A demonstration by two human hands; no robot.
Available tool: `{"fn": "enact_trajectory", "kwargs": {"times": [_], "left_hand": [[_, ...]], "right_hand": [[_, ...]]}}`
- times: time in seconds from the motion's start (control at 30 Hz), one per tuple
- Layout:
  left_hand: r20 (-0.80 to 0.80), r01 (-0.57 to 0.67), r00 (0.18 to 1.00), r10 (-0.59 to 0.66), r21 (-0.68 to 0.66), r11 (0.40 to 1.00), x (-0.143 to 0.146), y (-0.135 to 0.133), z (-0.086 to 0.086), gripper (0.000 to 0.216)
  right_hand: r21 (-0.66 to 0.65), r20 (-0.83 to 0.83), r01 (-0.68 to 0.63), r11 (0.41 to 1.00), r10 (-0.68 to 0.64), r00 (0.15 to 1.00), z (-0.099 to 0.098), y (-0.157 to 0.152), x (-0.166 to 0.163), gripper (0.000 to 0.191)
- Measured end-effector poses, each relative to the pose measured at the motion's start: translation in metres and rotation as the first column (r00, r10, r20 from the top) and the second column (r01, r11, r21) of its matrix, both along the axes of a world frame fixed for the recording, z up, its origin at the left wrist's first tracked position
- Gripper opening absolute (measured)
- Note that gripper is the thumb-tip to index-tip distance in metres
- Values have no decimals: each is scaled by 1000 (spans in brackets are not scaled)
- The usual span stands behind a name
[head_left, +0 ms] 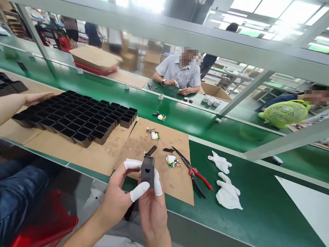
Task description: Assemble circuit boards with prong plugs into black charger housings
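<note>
My left hand (117,192) and my right hand (153,209) are closed around a small black plastic housing (148,176). Its end with a shaped cutout faces me. White finger cots cover several of my fingertips. Just beyond the housing, a black piece (151,151) with a small white connector sticks up; I cannot tell whether it is joined to the housing. A circuit board (172,161) with white and yellow parts lies to the right on brown cardboard (180,185). Beside it are red-and-black long-nose pliers (191,169). Farther back is another circuit board (155,135).
Rows of black open-topped housings (77,113) stand at left, with another person's hand (38,98) over them. White gloves (227,193) lie at right on the green bench (257,206). Across the green conveyor (185,116) sits a co-worker (180,73). A green fan (285,111) stands far right.
</note>
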State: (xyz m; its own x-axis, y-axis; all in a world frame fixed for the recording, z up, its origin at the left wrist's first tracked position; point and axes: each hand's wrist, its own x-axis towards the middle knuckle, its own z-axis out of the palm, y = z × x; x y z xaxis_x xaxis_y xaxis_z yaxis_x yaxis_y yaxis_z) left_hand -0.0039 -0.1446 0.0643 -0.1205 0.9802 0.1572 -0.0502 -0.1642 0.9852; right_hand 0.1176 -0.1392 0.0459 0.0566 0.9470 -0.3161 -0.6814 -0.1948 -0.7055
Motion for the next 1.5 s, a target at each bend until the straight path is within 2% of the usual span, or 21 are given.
{"fn": "enact_trajectory", "kwargs": {"times": [0.13, 0.3, 0.53, 0.7, 0.8, 0.87, 1.0, 1.07, 1.13, 1.2, 1.3, 1.37, 1.4, 1.5], "left_hand": [[168, 18, 986, -3, -89, 996, 3, -6, 2, 43], [218, -33, 974, 55, -106, 994, 4, -4, 2, 56], [331, 11, 943, 36, -137, 991, 4, 0, 3, 61], [365, -6, 929, 68, -169, 986, 6, -1, 2, 61], [376, -32, 921, 100, -184, 982, 6, -1, 1, 62], [401, -31, 909, 112, -203, 979, 5, 1, -2, 65], [464, 9, 873, 152, -326, 945, 3, 9, -17, 74], [453, -7, 870, 194, -384, 923, 2, 14, -27, 79], [426, -14, 883, 199, -400, 917, 3, 19, -38, 81], [393, 0, 906, 157, -370, 929, 6, 24, -46, 78], [255, -51, 960, 113, -238, 970, 10, 27, -53, 66], [32, -133, 990, 136, -72, 988, 10, 29, -57, 57], [-114, -166, 979, 169, 39, 985, 9, 30, -58, 52], [-464, -126, 841, 279, 333, 934, 3, 31, -64, 46]], "right_hand": [[29, 99, -2, 1000, 0, 995, -3, -11, -3, 48], [42, 147, -56, 998, 49, 988, -2, -16, -8, 48], [80, 169, -49, 996, 35, 985, 7, -14, -11, 49], [99, 335, -17, 995, -18, 942, 1, -12, -6, 46], [134, 482, -27, 991, -41, 875, -2, -11, -2, 46], [195, 597, -45, 980, -82, 798, -2, -9, 2, 40], [338, 796, -83, 937, -238, 556, -6, -2, 23, 22], [360, 839, -92, 928, -279, 468, -12, 2, 38, 18], [346, 850, -112, 932, -260, 458, -21, 4, 52, 17], [327, 846, -143, 934, -222, 484, -30, 5, 62, 18], [327, 838, -162, 931, -207, 505, -37, 4, 68, 20], [335, 829, -174, 926, -202, 521, -37, 3, 67, 21], [341, 826, -183, 922, -201, 526, -36, 3, 65, 23], [328, 844, -215, 920, -183, 505, -29, 8, 57, 41]]}}
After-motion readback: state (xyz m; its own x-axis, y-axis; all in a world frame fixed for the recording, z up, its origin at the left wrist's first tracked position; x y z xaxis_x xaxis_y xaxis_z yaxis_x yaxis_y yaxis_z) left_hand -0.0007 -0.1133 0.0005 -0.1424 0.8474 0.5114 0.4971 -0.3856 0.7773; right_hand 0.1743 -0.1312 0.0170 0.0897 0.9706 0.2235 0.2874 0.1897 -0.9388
